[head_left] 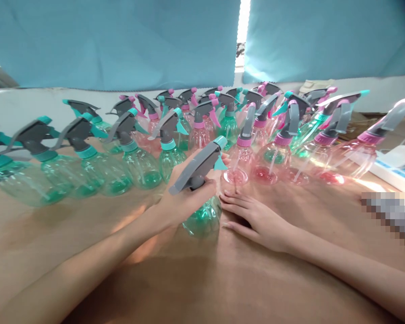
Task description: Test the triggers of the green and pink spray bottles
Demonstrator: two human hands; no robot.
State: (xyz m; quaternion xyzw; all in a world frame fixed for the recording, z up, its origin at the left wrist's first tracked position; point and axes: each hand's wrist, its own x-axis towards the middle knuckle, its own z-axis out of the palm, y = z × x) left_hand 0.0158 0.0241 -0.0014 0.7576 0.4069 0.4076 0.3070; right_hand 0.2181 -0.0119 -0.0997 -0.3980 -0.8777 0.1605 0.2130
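My left hand [189, 193] is wrapped round the neck of a green spray bottle [202, 220], whose grey trigger head with a teal nozzle tilts up to the right. The bottle's collar is hidden by my fingers. Just right of it, my right hand [256, 218] lies palm down on the brown table [148, 288], fingers stretched out and holding nothing. Its fingertips come close to the base of a pink spray bottle [236, 168]; whether they touch it I cannot tell. A green spray bottle [143, 168] stands beyond my left forearm.
Rows of green and pink spray bottles fill the back of the table, including a pink one [353, 157] at the right. A white power strip [394, 173] lies at the right edge, near a pixelated patch. Blue curtains [121, 45] hang behind.
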